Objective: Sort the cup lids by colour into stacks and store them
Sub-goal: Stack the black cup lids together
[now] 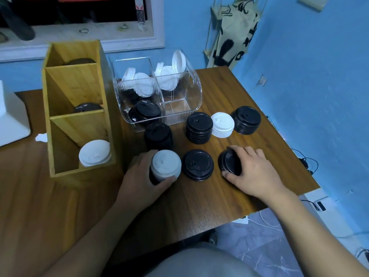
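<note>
While the left hand (pixel 142 176) curls round a mixed stack (pixel 165 165), a white lid on top and dark ones beneath, the right hand (pixel 255 172) grips a tilted black stack (pixel 229 161) between thumb and bent fingers. Both stand on the wooden table (pixel 179 208), toward its near edge. A low black stack (pixel 198 165) sits between the two hands, touching neither.

Bare wood runs from the wrists to the table's near edge; the right edge lies close beyond the right hand's knuckles.

Farther in, four more piles form a loose row: a dark stack (pixel 158 136) just behind the left hand, a ribbed black stack (pixel 199 127), a white stack (pixel 222 124) just beside it, and a far black stack (pixel 247 119) near the right edge.

Behind them a clear plastic organiser (pixel 196 96) with fluted walls holds loose white lids (pixel 139 83) leaning on edge, and black lids (pixel 144 111) in its front left compartment. At the left a wooden rack (pixel 65 92) of slanted compartments holds a white lid pile (pixel 94 152) in the nearest one and dark lids (pixel 87 106) in the ones behind.
</note>
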Demonstrator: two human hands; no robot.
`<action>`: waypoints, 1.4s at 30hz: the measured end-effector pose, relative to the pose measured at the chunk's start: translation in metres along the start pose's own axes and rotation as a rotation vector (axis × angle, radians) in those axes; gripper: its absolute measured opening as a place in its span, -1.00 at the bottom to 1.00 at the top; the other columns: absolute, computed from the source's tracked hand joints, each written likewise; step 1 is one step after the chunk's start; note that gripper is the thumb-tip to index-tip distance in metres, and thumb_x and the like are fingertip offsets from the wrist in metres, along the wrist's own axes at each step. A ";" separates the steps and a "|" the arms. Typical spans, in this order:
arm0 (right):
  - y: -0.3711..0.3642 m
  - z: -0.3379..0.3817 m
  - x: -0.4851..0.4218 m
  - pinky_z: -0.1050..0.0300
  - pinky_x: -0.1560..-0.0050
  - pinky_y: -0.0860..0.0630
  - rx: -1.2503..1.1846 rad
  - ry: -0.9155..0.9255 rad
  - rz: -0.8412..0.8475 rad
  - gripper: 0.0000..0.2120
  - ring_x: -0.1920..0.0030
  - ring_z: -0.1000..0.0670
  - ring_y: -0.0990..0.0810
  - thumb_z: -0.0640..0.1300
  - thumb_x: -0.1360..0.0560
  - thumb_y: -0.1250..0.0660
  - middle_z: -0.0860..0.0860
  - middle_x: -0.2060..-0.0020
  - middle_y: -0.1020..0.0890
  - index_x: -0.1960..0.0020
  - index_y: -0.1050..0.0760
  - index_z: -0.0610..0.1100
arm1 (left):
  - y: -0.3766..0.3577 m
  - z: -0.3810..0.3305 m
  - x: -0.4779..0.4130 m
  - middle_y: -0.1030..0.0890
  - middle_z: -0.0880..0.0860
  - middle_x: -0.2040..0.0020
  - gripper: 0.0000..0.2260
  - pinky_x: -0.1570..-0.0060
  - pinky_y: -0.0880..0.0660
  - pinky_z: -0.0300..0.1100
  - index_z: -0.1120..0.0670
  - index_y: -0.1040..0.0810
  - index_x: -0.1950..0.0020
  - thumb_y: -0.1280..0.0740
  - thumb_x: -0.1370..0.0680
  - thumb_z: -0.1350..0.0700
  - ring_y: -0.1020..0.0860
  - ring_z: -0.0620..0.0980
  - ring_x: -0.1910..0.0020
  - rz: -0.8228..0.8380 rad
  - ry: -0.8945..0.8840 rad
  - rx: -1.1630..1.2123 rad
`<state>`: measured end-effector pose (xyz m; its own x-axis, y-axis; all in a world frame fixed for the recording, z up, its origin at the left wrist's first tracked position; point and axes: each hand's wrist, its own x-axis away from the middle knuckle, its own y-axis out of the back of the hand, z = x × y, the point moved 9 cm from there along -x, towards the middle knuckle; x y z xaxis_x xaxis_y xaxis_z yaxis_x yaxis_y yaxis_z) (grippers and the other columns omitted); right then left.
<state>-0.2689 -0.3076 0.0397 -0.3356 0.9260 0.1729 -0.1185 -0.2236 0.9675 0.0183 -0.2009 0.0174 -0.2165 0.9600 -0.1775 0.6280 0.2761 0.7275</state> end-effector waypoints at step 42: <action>-0.027 0.111 -0.024 -0.04 -0.47 -0.31 -0.223 0.640 0.080 -0.35 -0.45 0.03 -0.25 0.28 -0.52 -0.37 0.06 -0.44 -0.36 -0.53 -0.34 0.11 | 0.001 0.001 0.001 -0.47 -0.17 -0.29 -0.28 -0.19 -0.33 -0.29 -0.09 -0.36 -0.44 -0.45 -0.38 -0.34 -0.39 -0.23 -0.24 -0.021 -0.010 0.033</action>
<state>-0.1538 -0.2899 0.0300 -0.8296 0.5574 0.0325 -0.2374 -0.4048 0.8830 0.0196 -0.1998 0.0179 -0.2225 0.9544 -0.1992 0.6476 0.2974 0.7016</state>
